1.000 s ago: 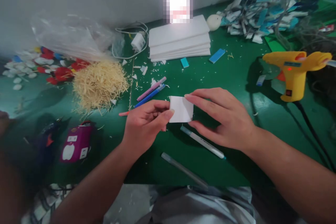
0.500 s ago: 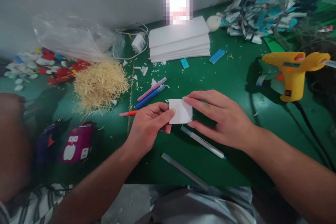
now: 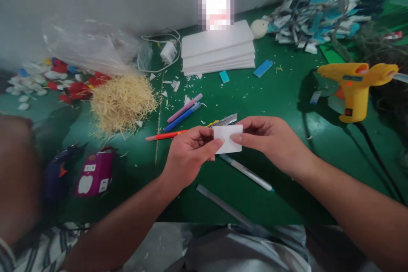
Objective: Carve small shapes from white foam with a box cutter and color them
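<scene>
Between my two hands is a small white rectangular piece, flat like foam board or thick card, held above the green table. My left hand pinches its left side, thumb on the face towards me. On its right side, the thumb and fingers of my right hand are closed. Just behind the piece lies a utility knife with its blade showing. A white marker rests below my right hand. An orange-red pen lies left of the knife, partly hidden by my left hand.
A yellow glue gun stands at right, its cord trailing forward. White sheets are stacked at the back. Pink and blue pens, straw-like shreds, a purple box and a translucent stick lie about. Another person's arm is at left.
Both hands have moved slightly right with the white piece. My right hand has shifted from holding its edges to pinching it with the thumb in front. The knife blade has come into view.
</scene>
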A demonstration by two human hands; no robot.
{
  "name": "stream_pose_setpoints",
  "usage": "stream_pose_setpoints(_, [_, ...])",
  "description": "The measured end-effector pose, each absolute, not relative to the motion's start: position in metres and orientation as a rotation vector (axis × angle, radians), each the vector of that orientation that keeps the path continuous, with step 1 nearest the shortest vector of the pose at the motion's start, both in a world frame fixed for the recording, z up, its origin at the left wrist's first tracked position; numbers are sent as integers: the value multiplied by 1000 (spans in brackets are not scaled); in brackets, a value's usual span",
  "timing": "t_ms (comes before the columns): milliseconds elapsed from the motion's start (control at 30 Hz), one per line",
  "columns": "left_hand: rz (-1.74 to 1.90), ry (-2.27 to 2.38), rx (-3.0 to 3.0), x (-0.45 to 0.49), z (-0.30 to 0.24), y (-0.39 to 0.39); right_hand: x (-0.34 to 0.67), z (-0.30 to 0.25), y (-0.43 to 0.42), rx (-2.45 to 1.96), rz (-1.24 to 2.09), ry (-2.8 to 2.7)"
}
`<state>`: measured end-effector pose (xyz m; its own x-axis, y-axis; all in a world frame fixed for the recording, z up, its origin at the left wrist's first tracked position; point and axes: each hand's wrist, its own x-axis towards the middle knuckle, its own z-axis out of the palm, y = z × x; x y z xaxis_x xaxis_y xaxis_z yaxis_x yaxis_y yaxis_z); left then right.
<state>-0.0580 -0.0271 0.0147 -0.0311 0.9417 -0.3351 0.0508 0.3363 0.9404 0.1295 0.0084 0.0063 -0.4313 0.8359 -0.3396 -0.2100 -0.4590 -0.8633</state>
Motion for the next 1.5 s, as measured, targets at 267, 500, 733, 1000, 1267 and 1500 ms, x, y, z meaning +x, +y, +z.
stream_pose_setpoints(267, [927, 1304, 841, -59, 11, -30, 130, 5, 11, -990, 2073, -956])
stream_pose_setpoints(500, [812, 1164, 773, -58, 9, -28, 135, -6, 12, -944, 2094, -979])
stream_pose_setpoints(733, [951, 1160, 768, -54, 4, -27, 136, -7, 8, -961, 1905, -1204])
stream_pose_setpoints(1000, [1084, 1149, 922, -54, 1, -34, 135, -5, 7, -986, 1966, -1172])
stream_pose_setpoints(1267, [1099, 1276, 1495, -58, -3, -42, 134, -3, 8, -1026, 1971, -979])
stream_pose_setpoints(1500, [1171, 1344, 1822, -60, -3, -40, 134, -3, 9, -1053, 1902, -1034])
